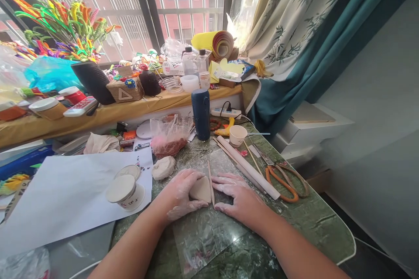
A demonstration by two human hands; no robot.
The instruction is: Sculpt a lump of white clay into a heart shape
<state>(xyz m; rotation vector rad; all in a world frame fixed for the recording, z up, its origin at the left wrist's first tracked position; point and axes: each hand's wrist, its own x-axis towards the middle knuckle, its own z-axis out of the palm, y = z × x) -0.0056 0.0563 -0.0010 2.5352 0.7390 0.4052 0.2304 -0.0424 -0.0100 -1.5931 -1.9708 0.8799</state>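
My left hand (185, 194), dusted white, curves its fingers and thumb around a flat, pale clay disc (200, 190) at the middle of the table. Against the disc's right edge lies a thin wooden stick (211, 183), pointing away from me. My right hand (234, 194), also powdery, has fingertips and thumb on that stick. Both rest over a clear plastic sheet (209, 239) with white smears. A lump of the same pale clay (163, 168) sits just beyond my left hand.
Left, a paper cup (126, 196) with a pale round top stands on white paper (72, 192). A dark blue bottle (200, 115) and a plastic bag (170, 137) are at the back. To the right lie a white rolling rod (248, 168) and orange-handled scissors (283, 183).
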